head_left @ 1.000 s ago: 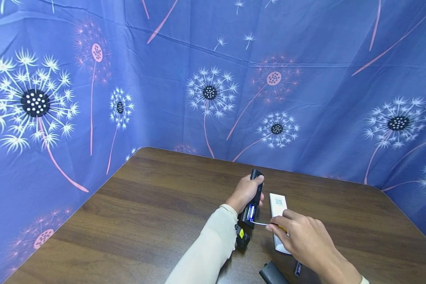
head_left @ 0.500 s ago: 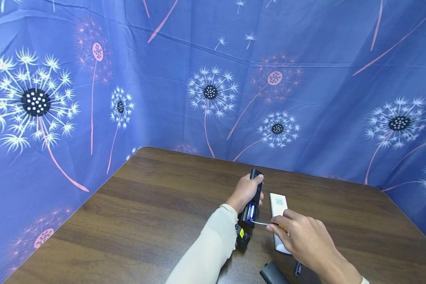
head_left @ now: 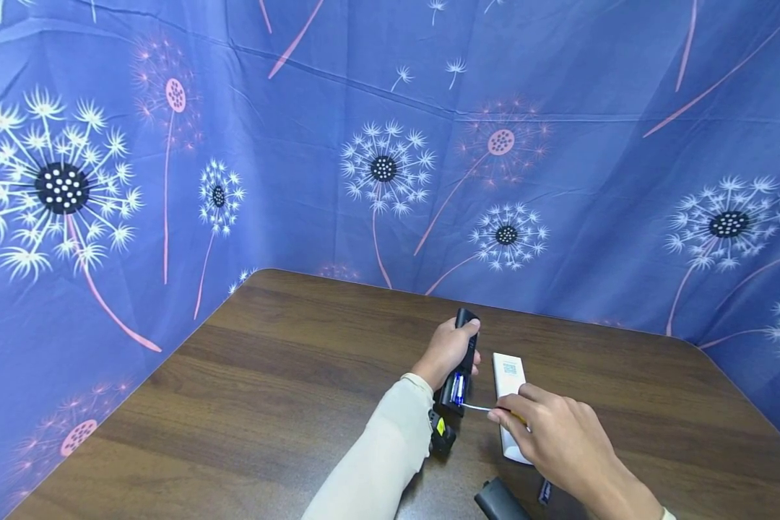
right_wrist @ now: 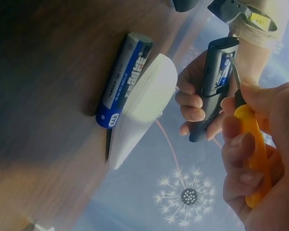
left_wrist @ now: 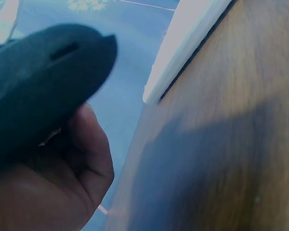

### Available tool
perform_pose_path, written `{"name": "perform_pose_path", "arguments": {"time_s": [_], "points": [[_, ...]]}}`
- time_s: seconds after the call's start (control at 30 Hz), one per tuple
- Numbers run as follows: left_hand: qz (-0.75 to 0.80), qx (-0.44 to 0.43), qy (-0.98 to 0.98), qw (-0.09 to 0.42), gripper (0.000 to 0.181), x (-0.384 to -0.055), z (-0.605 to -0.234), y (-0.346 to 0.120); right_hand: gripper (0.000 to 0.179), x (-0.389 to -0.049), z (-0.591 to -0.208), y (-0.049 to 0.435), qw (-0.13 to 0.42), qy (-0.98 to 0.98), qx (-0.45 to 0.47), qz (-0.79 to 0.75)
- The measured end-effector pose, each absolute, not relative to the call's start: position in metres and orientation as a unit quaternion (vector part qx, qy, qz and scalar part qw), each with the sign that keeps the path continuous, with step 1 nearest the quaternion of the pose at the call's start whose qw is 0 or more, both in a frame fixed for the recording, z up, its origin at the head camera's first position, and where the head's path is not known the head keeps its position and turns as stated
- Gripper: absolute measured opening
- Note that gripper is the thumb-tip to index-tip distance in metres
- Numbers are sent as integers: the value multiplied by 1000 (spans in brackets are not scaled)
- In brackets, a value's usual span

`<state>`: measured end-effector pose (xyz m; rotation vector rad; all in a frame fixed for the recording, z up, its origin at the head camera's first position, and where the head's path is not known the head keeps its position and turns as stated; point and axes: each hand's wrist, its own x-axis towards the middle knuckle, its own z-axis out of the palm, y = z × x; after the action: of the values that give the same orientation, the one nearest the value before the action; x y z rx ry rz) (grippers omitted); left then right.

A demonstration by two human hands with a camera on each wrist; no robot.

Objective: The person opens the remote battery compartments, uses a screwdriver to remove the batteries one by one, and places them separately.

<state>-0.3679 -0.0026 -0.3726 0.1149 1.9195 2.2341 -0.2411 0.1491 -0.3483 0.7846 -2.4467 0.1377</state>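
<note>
My left hand (head_left: pixel 447 352) grips a black remote control (right_wrist: pixel 205 115), its thumb along the far end. The remote's battery compartment faces up with a blue-and-silver battery (head_left: pixel 458 388) inside. My right hand (head_left: pixel 562 437) holds a screwdriver (right_wrist: pixel 253 154) by its yellow handle. The screwdriver's thin shaft reaches into the near end of the compartment, by the battery's end. In the left wrist view the remote's dark end (left_wrist: pixel 62 72) is blurred, and the compartment is out of sight there.
A long white object with a QR code (head_left: pixel 509 369) lies right of the remote, partly under my right hand. Close by is a loose AAA battery (right_wrist: pixel 124 79). A black rounded piece (head_left: pixel 499 500) lies at the front edge of view. Blue patterned cloth (head_left: pixel 299 144) hangs behind the wooden table (head_left: pixel 266 383).
</note>
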Motion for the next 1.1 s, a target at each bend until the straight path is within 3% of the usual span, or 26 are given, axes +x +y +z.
{"name": "perform_pose_path", "arguments": {"time_s": [0.8,1.1], "points": [[755,29,650,84,28,-368,-371,-1,10,-241,-353,153,303,-905,293,53],[743,5,658,125,50,-364,-371,0,11,-237,-356,154,290,-914,279,57]]}}
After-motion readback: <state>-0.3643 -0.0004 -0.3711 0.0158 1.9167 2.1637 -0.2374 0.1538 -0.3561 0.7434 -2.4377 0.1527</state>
